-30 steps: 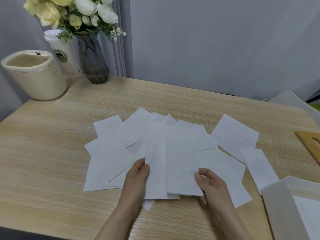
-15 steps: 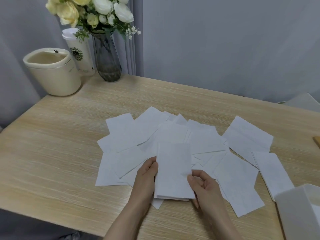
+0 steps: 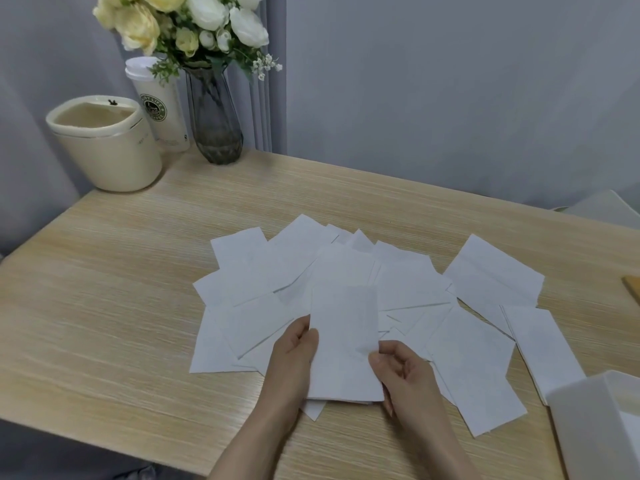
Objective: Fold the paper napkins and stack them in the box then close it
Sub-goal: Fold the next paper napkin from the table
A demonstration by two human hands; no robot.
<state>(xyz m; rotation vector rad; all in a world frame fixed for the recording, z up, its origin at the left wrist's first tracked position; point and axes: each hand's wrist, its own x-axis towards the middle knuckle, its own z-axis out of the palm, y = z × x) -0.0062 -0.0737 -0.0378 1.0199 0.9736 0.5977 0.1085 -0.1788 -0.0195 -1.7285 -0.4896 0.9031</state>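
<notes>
Several white paper napkins (image 3: 491, 282) lie fanned out and overlapping on the wooden table (image 3: 104, 323). One folded napkin (image 3: 341, 341) sits on top of the pile, nearest to me. My left hand (image 3: 294, 355) pinches its left edge with thumb on top. My right hand (image 3: 401, 372) pinches its right edge with thumb and curled fingers. The white box (image 3: 595, 427) stands open at the lower right corner, partly cut off by the frame.
At the back left stand a cream lidded bin (image 3: 104, 147), a white takeaway cup (image 3: 159, 102) and a glass vase (image 3: 216, 123) with white and yellow flowers. A wooden lid corner (image 3: 632, 287) shows at the right edge. A grey wall rises behind.
The right half of the napkin was brought over onto the left half, so it is now narrower. My right hand moved left with it. The camera view shifted left.
</notes>
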